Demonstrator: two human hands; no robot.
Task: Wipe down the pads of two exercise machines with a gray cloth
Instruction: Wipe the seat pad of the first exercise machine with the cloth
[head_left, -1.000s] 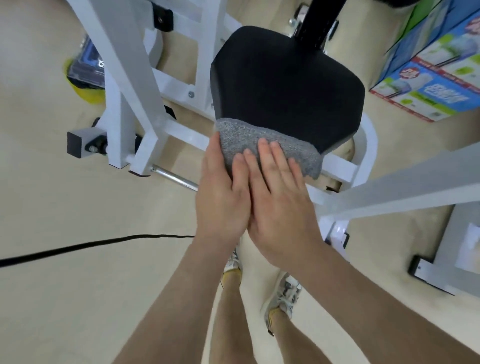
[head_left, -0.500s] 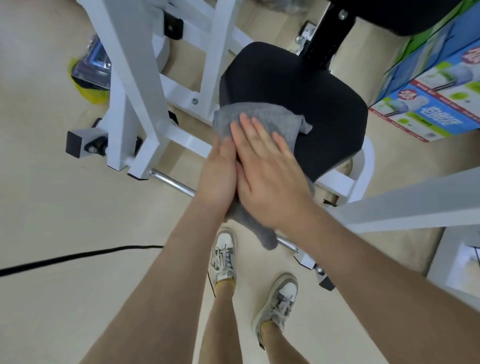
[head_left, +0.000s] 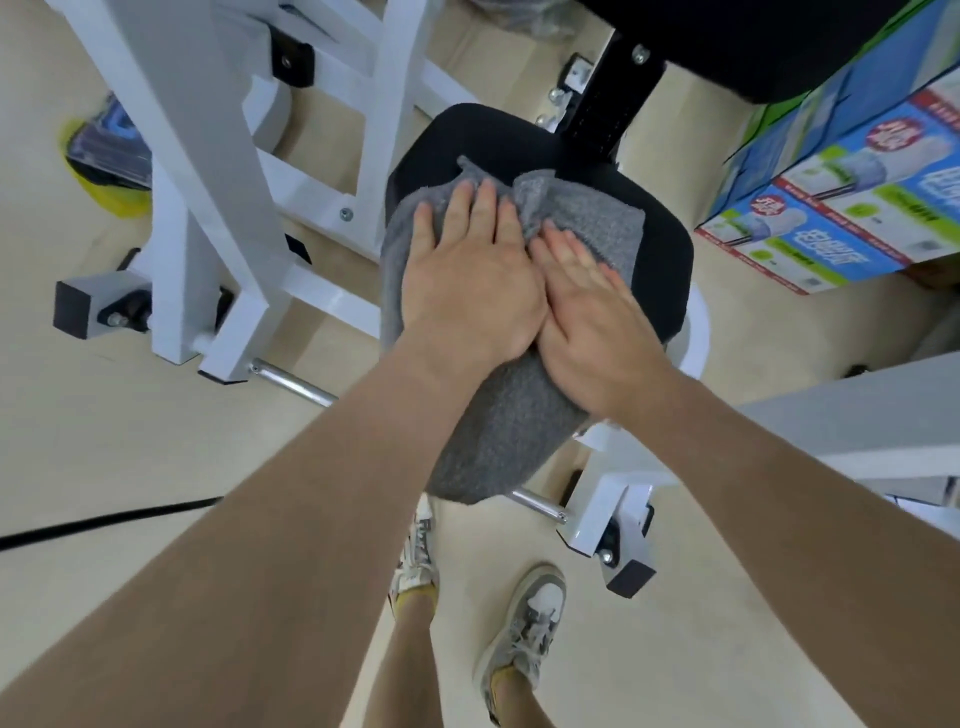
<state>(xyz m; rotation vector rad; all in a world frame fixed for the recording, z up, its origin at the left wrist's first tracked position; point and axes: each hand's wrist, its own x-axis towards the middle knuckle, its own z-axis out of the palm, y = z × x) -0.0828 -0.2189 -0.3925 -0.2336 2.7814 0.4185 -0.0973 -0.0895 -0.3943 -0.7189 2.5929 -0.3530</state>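
A black seat pad (head_left: 662, 270) sits on a white machine frame (head_left: 208, 156) in the middle of the view. The gray cloth (head_left: 498, 431) is spread over the pad's near half and hangs down over its front edge. My left hand (head_left: 467, 280) lies flat on the cloth, palm down, fingers pointing away from me. My right hand (head_left: 587, 312) presses flat beside it, touching it, on the cloth's right part. The cloth is bunched into a ridge just ahead of my fingertips. A second black pad (head_left: 753, 47) shows partly at the top right, above the black seat post (head_left: 602, 104).
Blue and green cardboard boxes (head_left: 857, 197) are stacked on the floor at the right. A black cable (head_left: 104, 519) runs across the floor at the left. A chrome bar (head_left: 291, 384) juts out low on the frame. My shoes (head_left: 524, 639) stand below the seat.
Both hands have slid the cloth farther up the seat pad, away from me, and more cloth now hangs over the front edge. The view has shifted closer over the seat.
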